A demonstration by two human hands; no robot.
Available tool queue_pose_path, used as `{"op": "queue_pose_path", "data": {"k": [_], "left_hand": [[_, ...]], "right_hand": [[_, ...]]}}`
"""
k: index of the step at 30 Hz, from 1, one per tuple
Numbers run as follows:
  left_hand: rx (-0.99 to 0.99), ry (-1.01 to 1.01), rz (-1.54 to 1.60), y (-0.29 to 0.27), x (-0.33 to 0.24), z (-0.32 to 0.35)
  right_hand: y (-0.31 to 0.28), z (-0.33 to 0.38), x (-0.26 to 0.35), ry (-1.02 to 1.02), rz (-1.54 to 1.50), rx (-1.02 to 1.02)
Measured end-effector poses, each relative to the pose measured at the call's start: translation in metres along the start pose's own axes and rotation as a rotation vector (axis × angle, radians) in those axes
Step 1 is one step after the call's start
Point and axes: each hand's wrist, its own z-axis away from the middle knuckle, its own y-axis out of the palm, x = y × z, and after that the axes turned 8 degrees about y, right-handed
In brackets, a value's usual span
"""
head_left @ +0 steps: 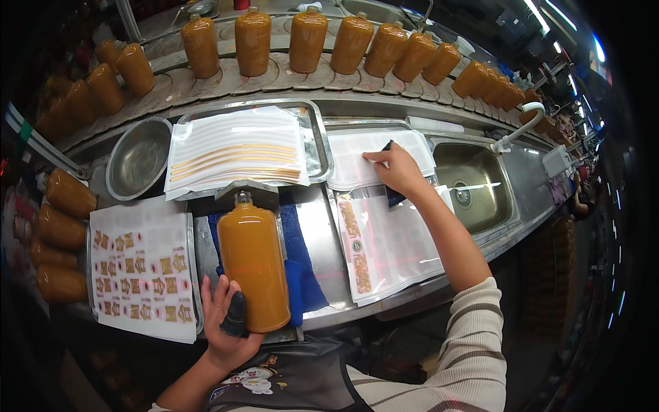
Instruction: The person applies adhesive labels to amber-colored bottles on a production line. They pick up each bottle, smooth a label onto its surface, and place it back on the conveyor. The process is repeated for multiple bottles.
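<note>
Head view: an amber ceramic bottle lies on its side on a blue cloth pad at the near centre of the stainless tabletop, neck pointing far. The left hand cups the bottle's base from the near end, fingers curled against the lower left wall in a partial grip; one fingertip wears a dark cover. The right hand reaches to the far right and presses its fingers closed on a white label sheet, with a dark object under the palm that cannot be identified. A second backing sheet with gold labels lies just near it. To the left rests a sheet of small gold stickers; far of the bottle, a tray of striped band labels sits beside a round steel bowl. A sink lies to the right. Rows of matching bottles stand on a curved conveyor at the far side. Judgement: the bottle appears heavy, rigid, glazed and slippery, and breakable; support the body at mid-length, not the narrow neck. The labels look thin and limp; lift them by an edge.
</note>
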Motion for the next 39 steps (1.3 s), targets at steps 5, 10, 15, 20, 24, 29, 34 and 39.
{"op": "queue_pose_path", "data": {"k": [5, 10, 15, 20, 24, 29, 34, 39], "left_hand": [[0.011, -0.014, 0.009, 0.0, -0.003, -0.001], [0.005, -0.028, 0.04, 0.001, -0.002, -0.001], [0.008, -0.023, 0.049, 0.0, -0.001, 0.0], [-0.003, -0.036, 0.07, -0.002, -0.003, -0.006], [-0.004, -0.021, 0.076, 0.001, 0.0, -0.003], [-0.022, -0.044, 0.094, -0.001, -0.002, -0.007], [-0.001, -0.044, 0.104, -0.001, 0.001, -0.001], [0.001, -0.022, 0.101, -0.002, 0.0, -0.004]], "right_hand": [[-0.028, -0.022, -0.031, 0.257, 0.16, -0.093], [-0.024, -0.029, -0.03, 0.216, 0.099, 0.008], [-0.015, -0.047, -0.029, 0.087, 0.063, 0.061], [-0.018, -0.062, -0.03, 0.094, 0.078, 0.129], [-0.004, -0.074, -0.044, 0.005, 0.113, 0.054], [0.001, -0.102, -0.048, -0.006, 0.046, 0.149], [0.002, -0.116, -0.059, 0.047, -0.044, 0.22], [0.007, -0.107, -0.056, -0.002, -0.064, 0.082]]}}
